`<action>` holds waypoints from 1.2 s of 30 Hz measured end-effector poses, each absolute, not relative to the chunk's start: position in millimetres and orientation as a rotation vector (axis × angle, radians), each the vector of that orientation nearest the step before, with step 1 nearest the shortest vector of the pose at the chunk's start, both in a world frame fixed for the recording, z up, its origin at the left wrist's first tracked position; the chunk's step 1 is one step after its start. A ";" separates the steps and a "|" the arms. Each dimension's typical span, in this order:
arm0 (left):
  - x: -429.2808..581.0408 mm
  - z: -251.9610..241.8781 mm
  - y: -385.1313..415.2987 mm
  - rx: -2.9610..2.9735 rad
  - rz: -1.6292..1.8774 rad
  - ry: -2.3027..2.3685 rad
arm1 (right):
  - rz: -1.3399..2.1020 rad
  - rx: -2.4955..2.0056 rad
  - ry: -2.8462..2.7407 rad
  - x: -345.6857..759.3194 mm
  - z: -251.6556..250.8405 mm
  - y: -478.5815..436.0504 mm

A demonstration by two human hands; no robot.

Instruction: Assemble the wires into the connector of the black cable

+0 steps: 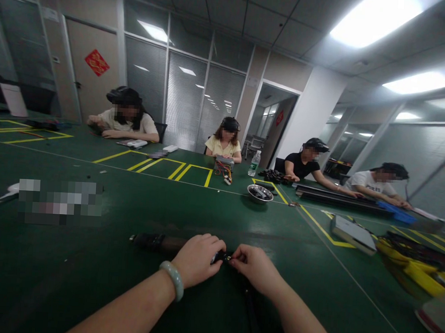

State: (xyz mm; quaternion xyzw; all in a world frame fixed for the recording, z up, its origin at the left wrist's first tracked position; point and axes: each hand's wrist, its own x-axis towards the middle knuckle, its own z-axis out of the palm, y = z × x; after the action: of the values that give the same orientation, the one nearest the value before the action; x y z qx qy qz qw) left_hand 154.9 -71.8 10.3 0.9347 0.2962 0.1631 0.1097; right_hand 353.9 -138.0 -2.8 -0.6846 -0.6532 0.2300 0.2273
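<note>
My left hand (199, 258), with a pale bangle on its wrist, is closed over the near end of a long dark bar-shaped part (155, 241) lying on the green table (108, 280). My right hand (256, 267) pinches a small dark piece right beside the left fingertips, where a glint of metal shows. Both hands meet at the middle of the table's near side. A dark strip runs from the hands toward me between my forearms. What the fingers hold exactly is too small to make out.
A metal bowl (260, 193) with small parts stands farther back. Several seated people work along the far and right sides. A water bottle (254, 163), a grey flat box (354, 234), yellow-black gear (415, 263) and long black rails (340, 198) lie to the right.
</note>
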 end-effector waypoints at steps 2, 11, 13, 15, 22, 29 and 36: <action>159.1 8.3 -74.1 2.744 0.480 0.889 | 0.551 -1.951 -1.807 356.4 -2.1 -138.9; 167.8 3.2 -74.5 2.748 0.456 0.936 | 0.470 -2.095 -1.757 350.4 -5.1 -138.0; 168.6 2.4 -74.6 2.757 0.462 0.927 | 0.424 -2.090 -1.757 347.8 -4.2 -139.1; 169.8 1.4 -74.9 2.771 0.484 0.907 | 0.393 -2.088 -1.750 346.0 -3.8 -139.9; 171.1 0.4 -73.5 2.740 0.508 0.887 | 0.473 -2.073 -1.726 345.9 -5.5 -139.0; 169.9 0.6 -73.1 2.695 0.537 0.870 | 0.494 -2.006 -1.738 347.9 -5.8 -139.3; 170.3 1.3 -71.7 2.714 0.533 0.832 | 0.517 -1.944 -1.728 351.4 -10.5 -138.6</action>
State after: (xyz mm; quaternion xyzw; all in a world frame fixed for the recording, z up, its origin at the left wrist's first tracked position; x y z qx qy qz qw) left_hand 170.3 -71.7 1.3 0.9322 0.2857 0.1832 0.1261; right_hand 351.4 -138.6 -10.5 -0.7112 -0.6322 0.1890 0.2426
